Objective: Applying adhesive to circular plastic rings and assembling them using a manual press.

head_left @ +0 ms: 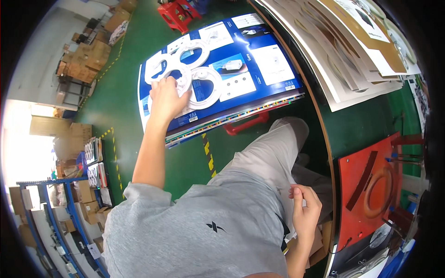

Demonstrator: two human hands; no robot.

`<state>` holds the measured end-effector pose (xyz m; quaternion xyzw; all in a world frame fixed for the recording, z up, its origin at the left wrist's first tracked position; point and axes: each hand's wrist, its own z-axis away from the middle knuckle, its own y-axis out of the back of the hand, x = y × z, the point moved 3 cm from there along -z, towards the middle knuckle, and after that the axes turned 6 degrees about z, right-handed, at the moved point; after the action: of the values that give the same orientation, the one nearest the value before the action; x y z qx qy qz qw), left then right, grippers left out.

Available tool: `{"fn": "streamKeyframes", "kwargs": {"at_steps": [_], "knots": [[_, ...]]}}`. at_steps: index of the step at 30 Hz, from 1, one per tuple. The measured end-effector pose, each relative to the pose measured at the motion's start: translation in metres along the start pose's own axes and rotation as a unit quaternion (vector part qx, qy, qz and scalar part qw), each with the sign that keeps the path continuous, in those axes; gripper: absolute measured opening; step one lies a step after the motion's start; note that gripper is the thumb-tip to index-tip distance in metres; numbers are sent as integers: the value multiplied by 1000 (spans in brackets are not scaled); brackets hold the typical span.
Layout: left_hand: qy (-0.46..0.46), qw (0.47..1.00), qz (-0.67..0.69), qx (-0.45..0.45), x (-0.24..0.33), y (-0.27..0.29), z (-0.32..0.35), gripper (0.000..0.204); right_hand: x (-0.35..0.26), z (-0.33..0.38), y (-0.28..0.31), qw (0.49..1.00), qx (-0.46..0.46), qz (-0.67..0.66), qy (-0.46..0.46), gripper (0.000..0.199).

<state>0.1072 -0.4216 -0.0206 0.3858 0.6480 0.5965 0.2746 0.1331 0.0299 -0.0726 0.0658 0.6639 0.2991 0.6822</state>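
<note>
Several white plastic rings (217, 89) lie overlapping on a stack of printed blue-and-white sheets (273, 41). My left hand (167, 98) reaches over the stack, its fingers closed over the near rim of one white plastic ring (186, 76). The fingers partly cover that ring, and their tips are hidden. Down by my right thigh is my right hand (306, 207), its fingers curled in and the thumb against them. It rests next to the light trousers (259, 153); whatever it may pinch is too small to tell.
Beneath the sheets shows a red stool (245, 124); another red stool (178, 16) stands beyond. At right, a bench carries piled cardboard sheets (343, 55) and a red board (366, 185). Blue shelving (72, 204) and cartons (88, 55) line the left.
</note>
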Motion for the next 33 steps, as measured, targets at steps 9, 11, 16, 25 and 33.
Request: {"fn": "streamKeyframes", "kwargs": {"at_steps": [9,11,16,25,33], "knots": [[-81,975,151,140,32,77,-4,30,-2,3,2,1000,12,-16,15,15],[-136,931,306,145,63,91,0,27,-6,1,8,999,35,-27,26,12],[-255,681,676,-117,141,80,31,32,-37,-18,28,980,118,-110,117,50],[-369,467,705,-385,300,79,70,38,-85,14,91,925,288,-187,164,72],[-500,736,456,1,389,128,-54,45,-62,32,152,767,512,323,214,29]]}}
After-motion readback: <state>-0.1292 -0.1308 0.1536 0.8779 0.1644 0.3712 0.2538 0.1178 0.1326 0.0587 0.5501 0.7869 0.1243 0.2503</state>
